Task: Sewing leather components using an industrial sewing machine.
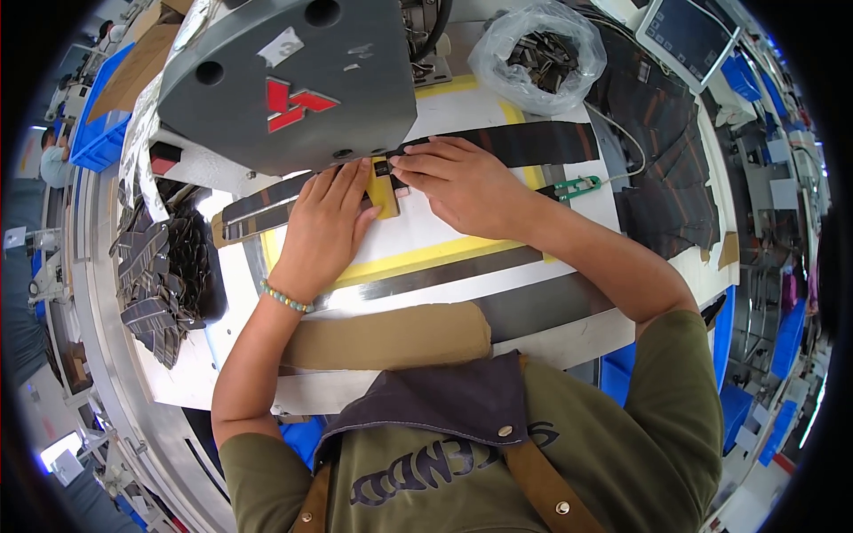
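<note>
A long dark fabric strip (533, 143) with stripes runs crosswise under the head of a grey sewing machine (293, 89). My left hand (329, 218) lies flat on the strip's left part, fingers stretched forward and fingertips close under the machine head. From the right, my right hand (466, 188) reaches in, its fingertips closed at a small dark piece (382, 167) on the strip. Between the hands sits a yellow plate (384, 197). The machine head hides the needle area. Green-handled thread snips (577, 186) lie right of my right hand.
A clear plastic bag (538, 58) of small dark pieces stands at the back right. Striped dark fabric is heaped on the left (164, 275) and spread on the right (662, 151). A tan padded rest (386, 338) lines the front edge. A screen (689, 37) stands far right.
</note>
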The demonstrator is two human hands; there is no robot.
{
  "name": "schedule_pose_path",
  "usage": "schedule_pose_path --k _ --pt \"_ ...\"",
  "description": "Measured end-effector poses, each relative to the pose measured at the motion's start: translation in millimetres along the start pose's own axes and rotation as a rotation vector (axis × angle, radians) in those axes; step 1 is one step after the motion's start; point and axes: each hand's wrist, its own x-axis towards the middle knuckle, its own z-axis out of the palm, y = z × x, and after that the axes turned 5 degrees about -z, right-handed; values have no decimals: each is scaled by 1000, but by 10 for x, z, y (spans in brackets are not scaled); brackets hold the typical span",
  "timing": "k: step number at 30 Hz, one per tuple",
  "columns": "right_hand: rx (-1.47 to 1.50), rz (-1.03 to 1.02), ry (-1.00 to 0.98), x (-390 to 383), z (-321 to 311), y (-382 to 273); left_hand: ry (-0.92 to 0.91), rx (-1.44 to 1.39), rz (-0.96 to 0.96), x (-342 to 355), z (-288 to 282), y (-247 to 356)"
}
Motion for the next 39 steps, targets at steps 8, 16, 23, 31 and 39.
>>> schedule_pose_path --k 8,16,23,31,39 --pt "25 15 -13 20 -26 36 26 -52 -12 35 6 -3" --pt "176 90 34 12 -21 55 -17 45 43 53 -52 14" --pt "79 58 15 61 -49 45 17 58 60 75 -26 -13" --pt "26 42 -36 69 -79 22 30 29 52 48 -3 -42" --pt "20 32 -17 75 -72 17 50 46 26 27 26 -49"
